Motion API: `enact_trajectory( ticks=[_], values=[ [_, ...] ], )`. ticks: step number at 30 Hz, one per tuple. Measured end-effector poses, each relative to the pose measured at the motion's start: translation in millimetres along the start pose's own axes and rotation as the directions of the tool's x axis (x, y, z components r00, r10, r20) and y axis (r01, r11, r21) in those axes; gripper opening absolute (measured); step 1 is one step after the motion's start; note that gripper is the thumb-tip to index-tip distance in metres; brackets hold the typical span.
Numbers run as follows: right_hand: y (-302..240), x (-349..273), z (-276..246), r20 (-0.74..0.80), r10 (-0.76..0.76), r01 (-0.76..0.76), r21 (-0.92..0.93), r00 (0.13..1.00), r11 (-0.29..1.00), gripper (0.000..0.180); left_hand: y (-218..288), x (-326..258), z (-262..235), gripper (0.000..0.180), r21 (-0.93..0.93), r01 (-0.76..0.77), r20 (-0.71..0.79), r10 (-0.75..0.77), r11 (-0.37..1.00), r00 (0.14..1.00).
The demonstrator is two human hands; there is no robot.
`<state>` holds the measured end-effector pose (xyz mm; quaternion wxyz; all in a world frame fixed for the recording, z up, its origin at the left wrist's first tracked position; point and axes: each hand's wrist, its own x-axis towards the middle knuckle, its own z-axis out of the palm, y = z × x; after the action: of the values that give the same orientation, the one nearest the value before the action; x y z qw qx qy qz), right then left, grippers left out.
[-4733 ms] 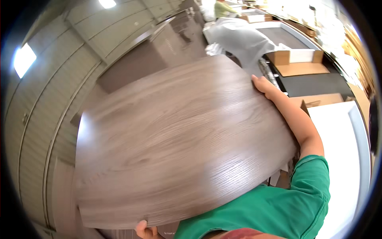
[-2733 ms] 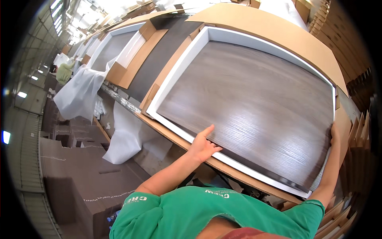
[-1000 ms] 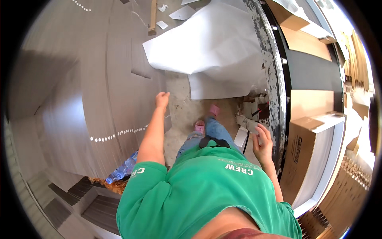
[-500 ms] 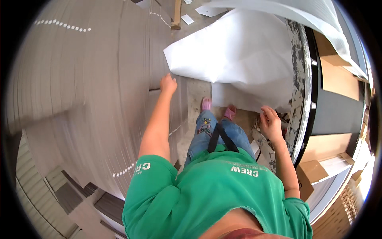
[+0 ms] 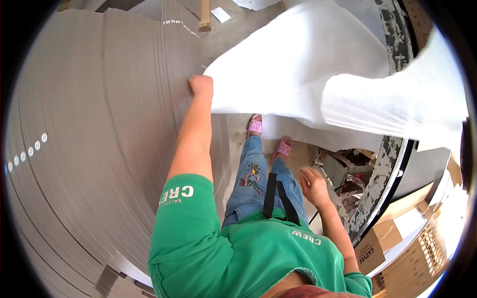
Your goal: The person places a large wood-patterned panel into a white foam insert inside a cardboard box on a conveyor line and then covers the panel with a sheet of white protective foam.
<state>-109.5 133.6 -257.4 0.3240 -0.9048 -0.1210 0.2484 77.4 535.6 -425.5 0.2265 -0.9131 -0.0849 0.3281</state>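
Left hand (image 5: 200, 85): fingers clamped on corner of white foam sheet (image 5: 298, 64), beside stack of grey panels (image 5: 89, 139). Right hand (image 5: 314, 185): fingers loosely apart, holding nothing.

The sheet (image 5: 308, 74) across the upper right of the frame is plain white. My shirt (image 5: 238, 258) is bright green, my jeans (image 5: 251, 184) faded blue with a flower patch, my sandals (image 5: 271, 135) pink. The stacked boards (image 5: 89, 149) on the left are grey-brown.
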Motion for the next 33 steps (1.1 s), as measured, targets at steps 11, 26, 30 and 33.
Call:
enact_trajectory(
  ticks=[11,26,30,33],
  values=[
    [-67,205,70,-0.029,0.000,0.013,0.456,1.000,0.890,0.019,19,-52,-33,0.020,-0.890,0.377,0.296,0.304,-0.257,0.905],
    [-52,202,61,0.216,0.261,-0.327,0.378,0.941,0.866,0.023,55,-155,-60,0.072,-0.665,0.484,0.305,0.386,-0.568,0.871],
    [-49,200,58,0.219,0.265,-0.336,0.422,0.939,0.842,0.026,55,-162,-70,0.076,-0.656,0.481,0.280,0.406,-0.581,0.870],
    [-48,199,56,0.224,0.267,-0.341,0.443,0.937,0.829,0.025,54,-163,-72,0.077,-0.674,0.477,0.281,0.402,-0.564,0.872]
  ],
)
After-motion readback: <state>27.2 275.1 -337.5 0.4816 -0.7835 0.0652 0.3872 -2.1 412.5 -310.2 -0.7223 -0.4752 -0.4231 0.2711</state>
